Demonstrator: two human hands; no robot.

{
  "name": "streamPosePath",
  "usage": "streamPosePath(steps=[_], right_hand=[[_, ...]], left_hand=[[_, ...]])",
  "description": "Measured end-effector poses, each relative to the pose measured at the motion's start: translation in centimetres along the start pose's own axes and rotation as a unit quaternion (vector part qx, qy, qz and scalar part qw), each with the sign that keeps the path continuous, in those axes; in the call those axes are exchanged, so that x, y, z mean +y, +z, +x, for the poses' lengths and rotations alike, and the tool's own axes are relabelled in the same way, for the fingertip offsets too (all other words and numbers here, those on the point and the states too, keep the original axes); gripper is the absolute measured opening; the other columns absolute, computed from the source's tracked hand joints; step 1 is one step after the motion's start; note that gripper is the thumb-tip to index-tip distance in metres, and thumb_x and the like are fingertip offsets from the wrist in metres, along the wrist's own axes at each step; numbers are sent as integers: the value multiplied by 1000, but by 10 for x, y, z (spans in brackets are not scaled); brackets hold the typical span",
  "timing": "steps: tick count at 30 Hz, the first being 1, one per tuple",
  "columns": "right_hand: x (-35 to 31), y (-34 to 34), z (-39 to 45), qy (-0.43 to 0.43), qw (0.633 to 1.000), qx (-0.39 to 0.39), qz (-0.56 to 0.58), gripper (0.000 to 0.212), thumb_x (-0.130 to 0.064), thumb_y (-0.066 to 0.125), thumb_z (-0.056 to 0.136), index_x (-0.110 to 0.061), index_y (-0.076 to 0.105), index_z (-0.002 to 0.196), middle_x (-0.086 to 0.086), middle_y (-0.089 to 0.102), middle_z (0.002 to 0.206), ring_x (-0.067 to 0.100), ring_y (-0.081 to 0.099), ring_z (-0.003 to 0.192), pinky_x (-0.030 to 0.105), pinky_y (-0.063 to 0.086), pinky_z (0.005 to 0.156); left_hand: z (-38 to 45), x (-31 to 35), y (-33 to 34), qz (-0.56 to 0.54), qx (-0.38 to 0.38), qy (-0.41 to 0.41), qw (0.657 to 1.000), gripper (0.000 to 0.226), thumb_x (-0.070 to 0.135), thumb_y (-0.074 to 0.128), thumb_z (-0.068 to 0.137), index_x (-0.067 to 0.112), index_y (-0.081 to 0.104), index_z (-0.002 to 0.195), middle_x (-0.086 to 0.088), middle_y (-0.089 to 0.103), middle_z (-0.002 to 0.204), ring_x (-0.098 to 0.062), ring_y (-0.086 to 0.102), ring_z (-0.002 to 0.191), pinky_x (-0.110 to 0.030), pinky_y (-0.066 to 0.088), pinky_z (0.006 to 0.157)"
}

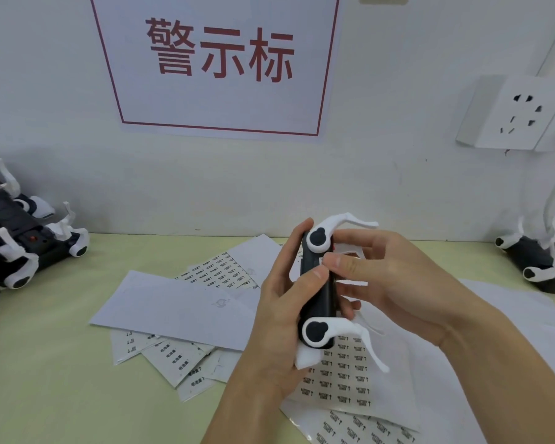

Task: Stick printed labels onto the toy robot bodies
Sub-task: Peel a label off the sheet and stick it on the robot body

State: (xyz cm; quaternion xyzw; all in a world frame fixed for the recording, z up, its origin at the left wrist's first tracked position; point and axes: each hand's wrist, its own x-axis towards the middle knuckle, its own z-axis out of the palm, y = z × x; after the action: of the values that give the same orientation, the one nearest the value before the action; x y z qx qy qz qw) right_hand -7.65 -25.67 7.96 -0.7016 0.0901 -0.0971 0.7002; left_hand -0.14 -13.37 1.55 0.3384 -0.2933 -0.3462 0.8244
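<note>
A black toy robot body [314,296] with white legs stands on edge above the table, held between both hands. My left hand [279,302] grips it from the left, thumb laid across its black side. My right hand [394,283] curls round its right side, thumb pressing near the upper white leg joint [319,239]. Sheets of printed labels [343,373] lie under the hands, and more label sheets [221,270] are spread behind them. Whether a label is under my right thumb cannot be told.
A pile of black-and-white toy robots [23,248] sits at the table's left edge. One toy robot [539,261] lies at the far right. Blank backing sheets [177,309] cover the table's middle. A wall socket [519,113] and a red-lettered sign [218,59] are on the wall.
</note>
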Motion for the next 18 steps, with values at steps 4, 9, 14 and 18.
streamPosePath(steps=[4,9,14,18], right_hand=[[1,0,0,17,1000,12,-15,15,-2,66,91,-2,73,104,10,65,87,20,60,62,26,49,60],[1,-5,-1,7,1000,-17,-16,14,2,59,94,-1,71,100,14,66,88,26,60,68,30,49,61],[5,-8,-1,-29,997,-77,-5,21,-7,61,96,-3,70,114,14,65,100,23,60,79,27,50,65],[9,-7,2,-32,994,-48,-91,25,-19,72,92,-11,70,116,6,66,104,23,60,80,33,45,68]], left_hand=[[1,0,0,35,11,-8,999,54,15,58,87,39,59,135,-8,69,111,-26,60,63,-40,55,73],[1,1,0,40,1,-15,999,57,13,53,83,42,61,131,-11,68,103,-27,57,56,-39,56,68],[0,2,0,-8,-4,-8,1000,56,15,49,82,35,61,133,-11,67,105,-25,58,58,-37,56,65],[0,2,2,-27,6,-10,1000,51,18,57,86,30,60,135,-9,67,116,-25,62,64,-37,57,64]])
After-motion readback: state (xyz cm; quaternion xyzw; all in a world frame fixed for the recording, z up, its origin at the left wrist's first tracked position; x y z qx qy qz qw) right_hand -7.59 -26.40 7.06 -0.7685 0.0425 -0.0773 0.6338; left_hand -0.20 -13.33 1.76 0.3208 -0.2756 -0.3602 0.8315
